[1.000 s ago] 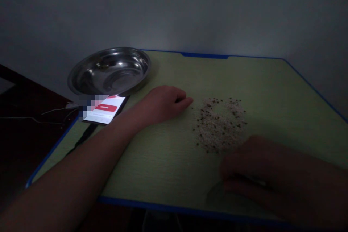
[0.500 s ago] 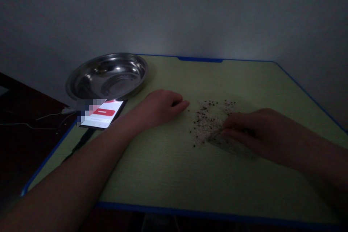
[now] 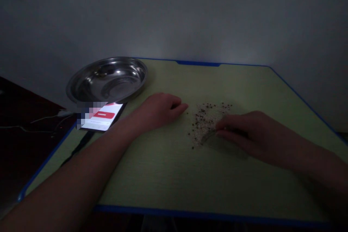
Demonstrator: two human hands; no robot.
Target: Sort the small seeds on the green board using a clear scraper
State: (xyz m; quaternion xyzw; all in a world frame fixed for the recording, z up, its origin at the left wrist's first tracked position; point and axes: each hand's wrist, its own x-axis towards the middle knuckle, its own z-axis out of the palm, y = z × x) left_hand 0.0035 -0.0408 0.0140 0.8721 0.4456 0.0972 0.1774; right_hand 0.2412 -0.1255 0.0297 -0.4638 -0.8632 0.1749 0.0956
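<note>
On the table lies a spread of small pale grains [image 3: 201, 130], rice-like, with many small dark seeds [image 3: 208, 120] scattered among them. My right hand [image 3: 252, 134] pinches thin metal tweezers [image 3: 208, 136] between thumb and forefinger. Their tips point down and left at the near part of the grains; whether a seed is between them is too dim to tell. Left of the spread, my left hand [image 3: 163, 110] rests on the table, its fingers loosely curled and nothing visible in them. A short gap separates it from the nearest dark seed.
A wide stainless steel basin [image 3: 108, 79] stands at the back left of the green table [image 3: 163, 177] with blue edging. A lit phone [image 3: 102, 117] lies before it, a dark strap or cable [image 3: 80, 146] beside my left forearm. Behind is a wall [image 3: 174, 14].
My right hand has shifted slightly left with the tweezers, whose tips now sit a little lower and further left. My left hand stays in place. The whole view has dipped slightly.
</note>
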